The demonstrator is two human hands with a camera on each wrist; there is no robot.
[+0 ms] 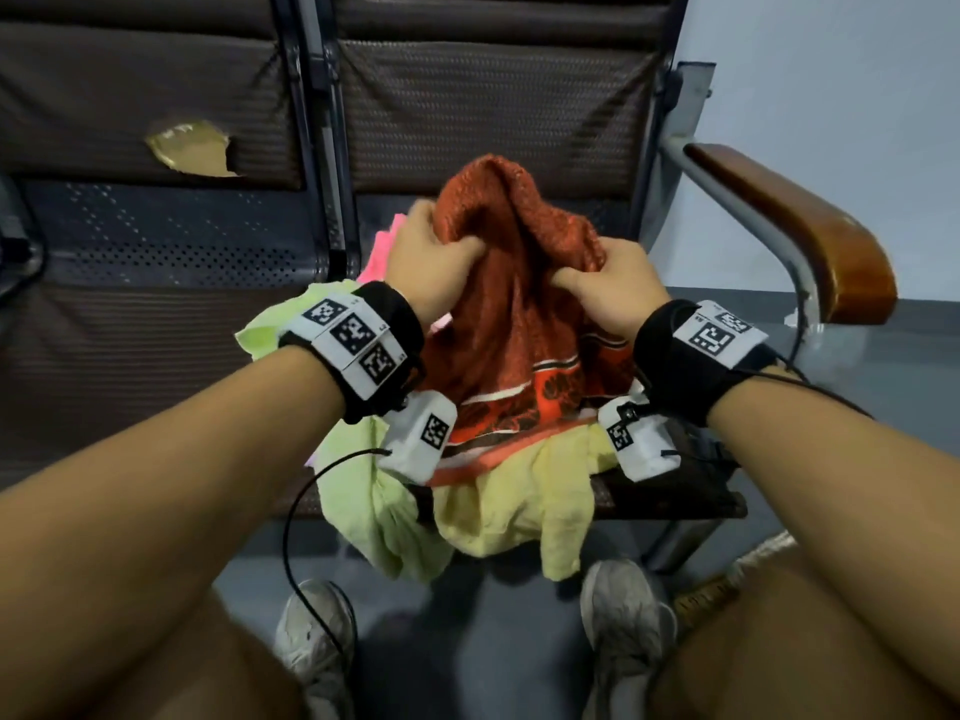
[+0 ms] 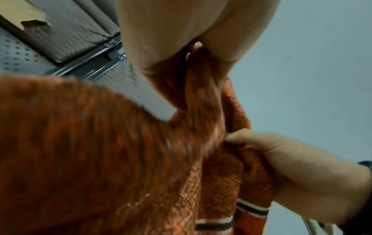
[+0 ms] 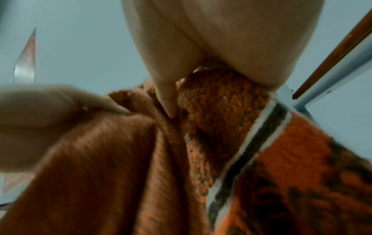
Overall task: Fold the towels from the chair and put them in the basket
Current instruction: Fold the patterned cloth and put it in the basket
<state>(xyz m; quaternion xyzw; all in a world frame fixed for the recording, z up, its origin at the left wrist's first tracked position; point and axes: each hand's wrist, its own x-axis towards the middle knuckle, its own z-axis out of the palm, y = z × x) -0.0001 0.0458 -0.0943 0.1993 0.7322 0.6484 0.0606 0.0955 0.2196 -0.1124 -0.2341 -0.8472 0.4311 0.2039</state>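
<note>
An orange-red towel (image 1: 514, 314) with a striped, patterned border is lifted above the chair seat (image 1: 670, 491). My left hand (image 1: 434, 252) grips its upper left part, and my right hand (image 1: 610, 275) grips it on the right. Both wrist views show the rust-coloured towel (image 2: 112, 159) (image 3: 124, 167) bunched under curled fingers (image 2: 247, 136) (image 3: 169, 103). Below it on the seat lie a yellow towel (image 1: 514, 506), a light green towel (image 1: 358, 485) and a pink towel (image 1: 382, 252), the pink one mostly hidden. No basket is in view.
The chair belongs to a row of seats with dark padded backs (image 1: 493, 96); the left back has a torn patch (image 1: 189, 148). A wooden armrest (image 1: 795, 226) on a metal frame stands to the right. My shoes (image 1: 628, 631) rest on the grey floor below.
</note>
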